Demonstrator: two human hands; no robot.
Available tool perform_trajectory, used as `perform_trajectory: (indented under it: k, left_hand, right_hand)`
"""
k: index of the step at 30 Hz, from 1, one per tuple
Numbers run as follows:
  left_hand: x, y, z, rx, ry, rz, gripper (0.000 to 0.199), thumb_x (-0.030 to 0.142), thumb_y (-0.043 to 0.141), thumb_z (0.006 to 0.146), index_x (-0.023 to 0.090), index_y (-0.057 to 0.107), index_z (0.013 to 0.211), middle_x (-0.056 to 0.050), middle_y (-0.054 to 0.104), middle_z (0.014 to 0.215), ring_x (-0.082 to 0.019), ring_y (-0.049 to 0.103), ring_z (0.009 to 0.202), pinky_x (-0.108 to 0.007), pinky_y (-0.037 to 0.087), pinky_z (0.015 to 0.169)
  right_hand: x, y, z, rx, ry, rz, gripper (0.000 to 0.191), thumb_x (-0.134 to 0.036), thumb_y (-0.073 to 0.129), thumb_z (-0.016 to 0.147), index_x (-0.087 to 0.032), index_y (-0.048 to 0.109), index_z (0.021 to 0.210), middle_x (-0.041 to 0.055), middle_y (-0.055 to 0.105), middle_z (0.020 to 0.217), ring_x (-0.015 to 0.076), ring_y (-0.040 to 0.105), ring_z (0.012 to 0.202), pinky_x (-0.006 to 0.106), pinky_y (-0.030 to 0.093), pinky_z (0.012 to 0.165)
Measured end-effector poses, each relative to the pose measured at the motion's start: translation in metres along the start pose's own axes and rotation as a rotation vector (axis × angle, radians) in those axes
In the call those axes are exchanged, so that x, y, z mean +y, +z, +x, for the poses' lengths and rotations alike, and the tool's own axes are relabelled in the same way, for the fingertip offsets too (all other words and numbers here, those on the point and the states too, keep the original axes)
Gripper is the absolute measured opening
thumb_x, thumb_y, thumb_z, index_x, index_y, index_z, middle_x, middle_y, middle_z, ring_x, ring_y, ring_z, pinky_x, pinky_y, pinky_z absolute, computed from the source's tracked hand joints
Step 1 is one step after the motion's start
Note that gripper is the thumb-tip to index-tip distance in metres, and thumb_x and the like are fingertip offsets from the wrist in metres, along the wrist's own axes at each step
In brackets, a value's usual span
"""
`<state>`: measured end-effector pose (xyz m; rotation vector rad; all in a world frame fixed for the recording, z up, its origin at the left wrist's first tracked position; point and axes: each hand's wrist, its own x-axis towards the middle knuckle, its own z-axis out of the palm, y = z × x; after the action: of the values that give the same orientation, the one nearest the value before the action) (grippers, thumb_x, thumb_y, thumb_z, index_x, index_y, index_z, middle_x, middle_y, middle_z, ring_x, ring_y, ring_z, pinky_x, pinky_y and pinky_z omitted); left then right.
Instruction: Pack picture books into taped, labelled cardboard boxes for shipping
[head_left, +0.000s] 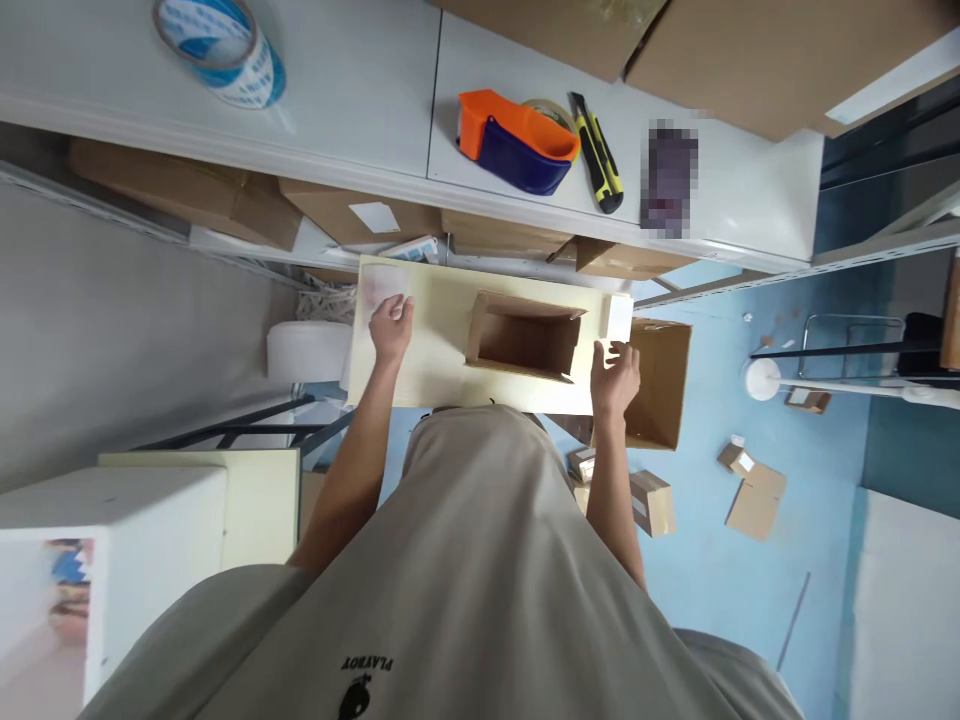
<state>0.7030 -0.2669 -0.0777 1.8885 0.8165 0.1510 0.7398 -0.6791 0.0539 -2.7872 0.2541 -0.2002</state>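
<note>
An open cardboard box (529, 335) stands in the middle of a pale yellow board (439, 300) in front of me. My left hand (391, 330) is over the board's left end, fingers slightly bent and apart. Under its fingertips lies a thin whitish, pinkish sheet or bag (384, 283); I see no grip on it. At the right end, my right hand (615, 378) has its thumb and fingers spread, with nothing held. Just beyond those fingers sits a small white box (619, 318).
The shelf above holds a tape roll (225, 50), an orange and purple tape dispenser (517, 145), a yellow and black utility knife (598, 155) and a blurred-out item (669, 180). A larger cardboard box (660, 385) stands right of the board; small cartons (651, 503) lie lower down.
</note>
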Motion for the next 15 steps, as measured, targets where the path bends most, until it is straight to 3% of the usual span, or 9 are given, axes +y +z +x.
perform_trajectory:
  k: [3,5,10,12,15]
  left_hand:
    - [-0.024,-0.008,0.028,0.072,-0.069,0.259,0.054,0.037,0.078,0.091,0.007,0.065,0.135,-0.026,0.055,0.158,-0.039,0.046,0.151,-0.052,0.028,0.130]
    - [-0.034,-0.006,0.035,0.018,-0.087,0.350,0.064,0.031,0.082,0.089,0.000,0.060,0.141,-0.031,0.040,0.168,-0.045,0.032,0.158,-0.057,0.021,0.132]
    - [-0.041,0.004,0.030,-0.047,-0.073,0.515,0.075,0.032,0.075,0.093,0.001,0.048,0.155,-0.033,0.026,0.175,-0.053,0.025,0.159,-0.068,0.035,0.122]
    - [-0.038,0.003,0.030,-0.070,-0.066,0.591,0.069,0.027,0.066,0.095,0.000,0.048,0.155,-0.034,0.030,0.173,-0.053,0.031,0.157,-0.066,0.042,0.118]
    - [-0.029,-0.007,0.039,-0.097,-0.115,0.646,0.054,0.019,0.053,0.098,-0.003,0.054,0.148,-0.037,0.050,0.158,-0.047,0.048,0.148,-0.059,0.045,0.116]
  right_hand:
    - [-0.009,-0.021,-0.018,0.042,-0.026,0.005,0.043,-0.056,0.051,0.107,-0.018,0.073,0.110,0.0136,0.075,0.111,0.0240,0.071,0.085,0.036,0.052,0.076]
    - [-0.016,-0.029,-0.030,0.037,-0.031,0.009,0.044,-0.055,0.050,0.108,-0.018,0.074,0.108,0.0132,0.075,0.107,0.0236,0.072,0.083,0.036,0.053,0.075]
    - [-0.028,-0.038,-0.059,0.010,-0.001,0.046,0.046,-0.056,0.051,0.107,-0.017,0.076,0.105,0.0121,0.077,0.102,0.0214,0.072,0.075,0.034,0.053,0.069]
    - [-0.030,-0.040,-0.069,-0.006,0.022,0.070,0.047,-0.057,0.051,0.107,-0.017,0.076,0.104,0.0118,0.078,0.101,0.0201,0.071,0.072,0.033,0.053,0.068]
    - [-0.031,-0.039,-0.077,-0.033,0.043,0.112,0.047,-0.056,0.050,0.108,-0.017,0.076,0.104,0.0110,0.078,0.101,0.0188,0.071,0.072,0.032,0.054,0.068]
